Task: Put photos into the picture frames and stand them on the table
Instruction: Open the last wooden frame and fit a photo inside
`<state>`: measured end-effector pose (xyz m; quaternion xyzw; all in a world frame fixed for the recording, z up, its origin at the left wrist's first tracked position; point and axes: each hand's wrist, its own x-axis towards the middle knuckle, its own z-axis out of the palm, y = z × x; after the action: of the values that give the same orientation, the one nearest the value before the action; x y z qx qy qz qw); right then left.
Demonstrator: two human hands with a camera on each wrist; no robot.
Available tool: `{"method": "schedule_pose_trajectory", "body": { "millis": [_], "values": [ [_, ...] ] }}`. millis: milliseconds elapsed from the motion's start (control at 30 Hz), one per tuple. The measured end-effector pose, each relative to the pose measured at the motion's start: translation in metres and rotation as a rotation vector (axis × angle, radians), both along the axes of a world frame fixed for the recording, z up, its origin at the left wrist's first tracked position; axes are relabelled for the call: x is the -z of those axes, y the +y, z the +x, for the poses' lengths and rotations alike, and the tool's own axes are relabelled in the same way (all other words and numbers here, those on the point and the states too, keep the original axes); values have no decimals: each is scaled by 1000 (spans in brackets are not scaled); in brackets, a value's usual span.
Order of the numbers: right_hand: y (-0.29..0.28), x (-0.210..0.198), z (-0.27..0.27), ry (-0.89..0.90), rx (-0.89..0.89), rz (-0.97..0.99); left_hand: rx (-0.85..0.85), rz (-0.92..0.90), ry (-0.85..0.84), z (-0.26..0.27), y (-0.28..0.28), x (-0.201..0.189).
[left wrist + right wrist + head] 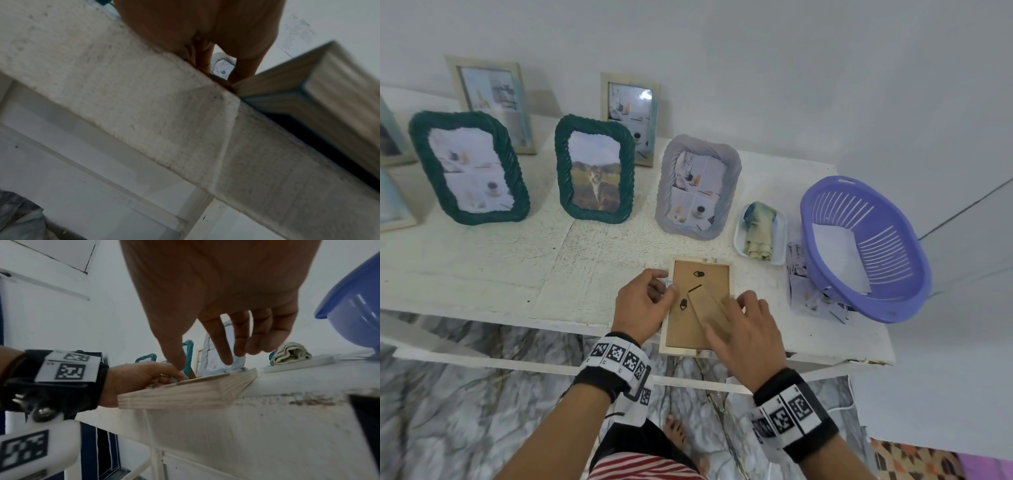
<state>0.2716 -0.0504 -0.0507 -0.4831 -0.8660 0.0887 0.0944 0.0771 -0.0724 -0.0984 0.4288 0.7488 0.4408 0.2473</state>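
Head view, item one: wooden frame [697, 301], face down at the near edge of the white table [482, 260], its near end jutting over the edge. My left hand [642, 303] has curled fingers pinching at the frame's left rail, by a black turn-clip [683, 304]. My right hand [744, 329] lies with fingers spread and relaxed on the brown backing and its fold-out stand [705, 303], clamped on nothing.

Risks, as I judge them:
- Overhang: a downward press by my right hand near that end could tip the frame off the table.
- Clips: whether both are turned home I cannot tell; if not, backing and photo may drop out on lifting.
- Stand: forced while pinned flat, it might bend or tear.

Surroundings:
- Two green rope frames [467, 168] [594, 169] and a pale grey frame [697, 186] stand behind with photos in them, the grey one close behind the work.
- Folded cloth in a small tray [760, 236], then purple basket [866, 246] over loose photos [803, 291], to the right; a wide sweep of my right hand would strike them.
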Motion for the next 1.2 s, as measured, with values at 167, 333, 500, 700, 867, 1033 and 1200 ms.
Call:
{"method": "schedule_pose_trajectory", "body": {
  "millis": [167,333,500,700,867,1033,1200],
  "values": [
    [0,5,-18,-94,119,-27,7,22,2,-1,0,1],
    [0,6,-27,61,181,-40,6,36,16,-1,-2,2],
    [0,1,-21,168,183,-24,1,69,31,-2,-3,5],
    [5,-2,12,267,267,-128,2,27,173,-20,-9,2],
    [10,5,32,202,334,-150,-64,42,161,-41,-14,4],
    [15,18,35,3,275,-76,-93,64,78,-43,-14,6],
    [14,12,23,-16,228,-7,-75,85,17,-47,-14,9]
  ]
}}
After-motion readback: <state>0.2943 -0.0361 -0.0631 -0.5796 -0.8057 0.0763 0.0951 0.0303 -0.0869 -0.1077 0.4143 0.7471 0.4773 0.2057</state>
